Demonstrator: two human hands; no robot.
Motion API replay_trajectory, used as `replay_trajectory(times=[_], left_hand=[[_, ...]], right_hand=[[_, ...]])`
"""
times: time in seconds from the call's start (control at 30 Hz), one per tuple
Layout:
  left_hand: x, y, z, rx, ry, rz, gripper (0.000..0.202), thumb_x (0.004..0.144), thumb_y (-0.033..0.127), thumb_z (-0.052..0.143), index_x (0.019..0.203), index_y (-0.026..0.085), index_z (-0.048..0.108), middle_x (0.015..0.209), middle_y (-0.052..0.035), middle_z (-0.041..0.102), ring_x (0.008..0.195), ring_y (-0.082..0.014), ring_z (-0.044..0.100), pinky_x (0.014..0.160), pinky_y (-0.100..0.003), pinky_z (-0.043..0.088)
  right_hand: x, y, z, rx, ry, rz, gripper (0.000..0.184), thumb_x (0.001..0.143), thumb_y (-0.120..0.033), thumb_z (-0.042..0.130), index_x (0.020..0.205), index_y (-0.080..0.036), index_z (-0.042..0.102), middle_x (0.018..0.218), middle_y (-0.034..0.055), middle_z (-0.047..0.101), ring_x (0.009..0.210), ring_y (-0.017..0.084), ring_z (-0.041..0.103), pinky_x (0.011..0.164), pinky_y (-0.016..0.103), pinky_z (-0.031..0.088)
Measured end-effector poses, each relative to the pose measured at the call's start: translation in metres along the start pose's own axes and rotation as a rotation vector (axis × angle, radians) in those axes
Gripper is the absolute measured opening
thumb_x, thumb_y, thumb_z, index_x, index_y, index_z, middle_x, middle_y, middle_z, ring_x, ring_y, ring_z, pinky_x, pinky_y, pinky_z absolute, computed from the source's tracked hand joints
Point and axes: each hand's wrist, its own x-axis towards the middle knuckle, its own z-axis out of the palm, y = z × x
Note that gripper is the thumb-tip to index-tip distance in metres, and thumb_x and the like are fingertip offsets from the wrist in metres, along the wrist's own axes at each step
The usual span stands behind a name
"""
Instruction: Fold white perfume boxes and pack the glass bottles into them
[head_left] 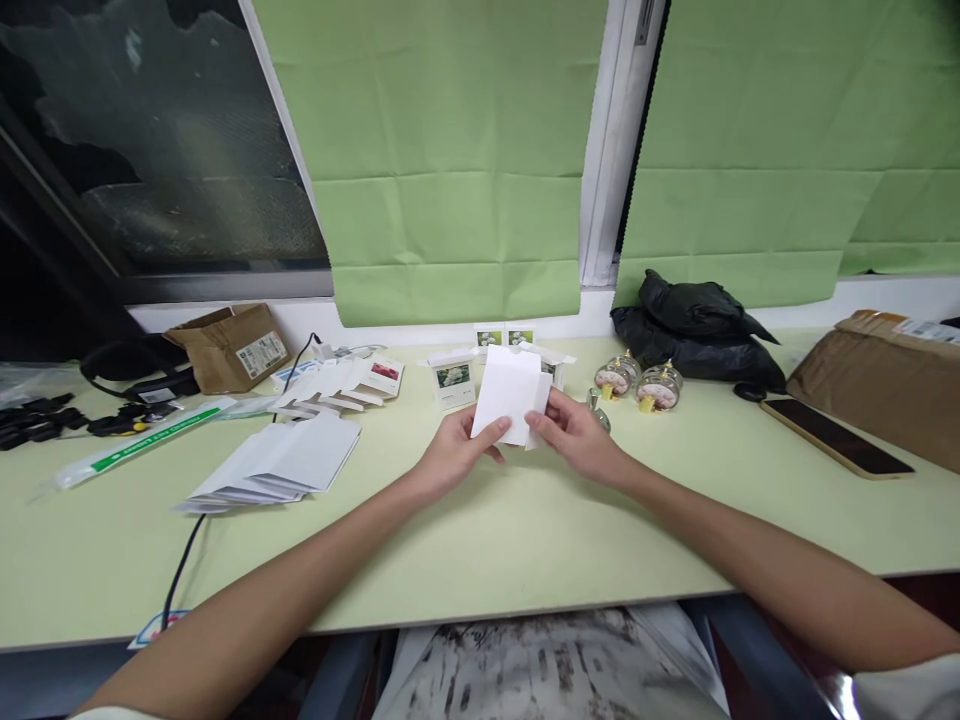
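Both hands pinch a small white box: the left hand [455, 452] grips the white box [510, 394] at its lower left edge, the right hand [574, 432] at its lower right flap. The box is held above the table [480, 540], just in front of a flower-printed carton [454, 380]; two round bottles [639, 382] stand to its right, stacked flat cartons [277, 465] to its left.

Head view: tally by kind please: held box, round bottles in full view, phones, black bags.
white box, held: 1
round bottles, full view: 2
phone: 1
black bag: 1
Total: 5
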Motion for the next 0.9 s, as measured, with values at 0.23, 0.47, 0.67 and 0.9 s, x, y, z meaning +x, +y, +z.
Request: replay_trajectory(times=[0.23,0.47,0.67,0.9], left_hand=[[0.002,-0.007,-0.006,0.206,0.129,0.144,0.044,0.088,0.048,0.081,0.118,0.018,0.074,0.114,-0.0092,0.079,0.098,-0.0246,0.071,0.079,-0.032,0.058],[0.000,-0.011,-0.007,0.356,0.188,0.258,0.048,0.083,0.047,0.085,0.119,0.019,0.070,0.123,-0.0092,0.073,0.111,-0.0279,0.068,0.094,-0.037,0.054],[0.001,-0.006,-0.013,0.464,0.130,0.360,0.037,0.086,0.042,0.084,0.112,0.021,0.067,0.109,-0.0063,0.069,0.103,-0.0238,0.066,0.091,-0.035,0.052],[0.002,-0.007,-0.017,0.498,0.131,0.466,0.042,0.090,0.039,0.081,0.125,0.023,0.064,0.124,-0.0099,0.067,0.118,-0.0258,0.063,0.100,-0.039,0.051]], right_hand=[[-0.006,-0.010,-0.001,-0.322,0.067,-0.114,0.024,0.102,-0.045,0.061,0.110,-0.023,0.059,0.089,0.0002,0.058,0.072,0.016,0.051,0.064,0.029,0.043],[-0.008,-0.015,-0.004,-0.459,0.042,-0.321,0.027,0.101,-0.031,0.061,0.127,-0.026,0.057,0.113,0.0068,0.054,0.072,0.015,0.052,0.060,0.029,0.048],[-0.005,-0.014,-0.007,-0.459,0.042,-0.394,0.025,0.106,-0.032,0.058,0.130,-0.027,0.057,0.127,0.0098,0.056,0.079,0.015,0.060,0.065,0.030,0.054],[-0.002,-0.008,-0.011,-0.430,0.072,-0.358,0.029,0.105,-0.033,0.061,0.133,-0.028,0.054,0.128,0.0093,0.059,0.084,0.016,0.064,0.063,0.029,0.057]])
